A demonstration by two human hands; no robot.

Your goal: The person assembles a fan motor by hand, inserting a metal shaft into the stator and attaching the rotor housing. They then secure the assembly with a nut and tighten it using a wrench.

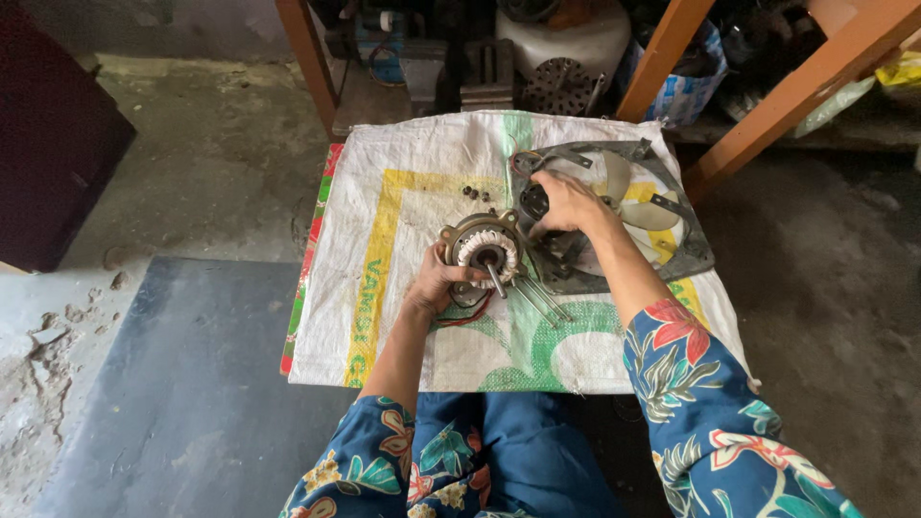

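Note:
My left hand (436, 285) grips a round fan motor (482, 249) with white windings and a metal shaft, holding it tilted above a woven sack (403, 240) spread on the floor. My right hand (568, 201) reaches onto a dark square exhaust fan frame (686, 251) with pale blades (641, 206) and rests on its black centre part (533, 200). Several long bolts (540, 297) lie by the motor. Red and black wires (470, 315) trail under my left hand.
A few small nuts (475, 194) lie on the sack behind the motor. Orange wooden legs (309, 58) of a bench stand at the back, with old fan parts and a white casing (561, 43) under it. Bare concrete floor lies on both sides; a dark cabinet (53, 144) stands left.

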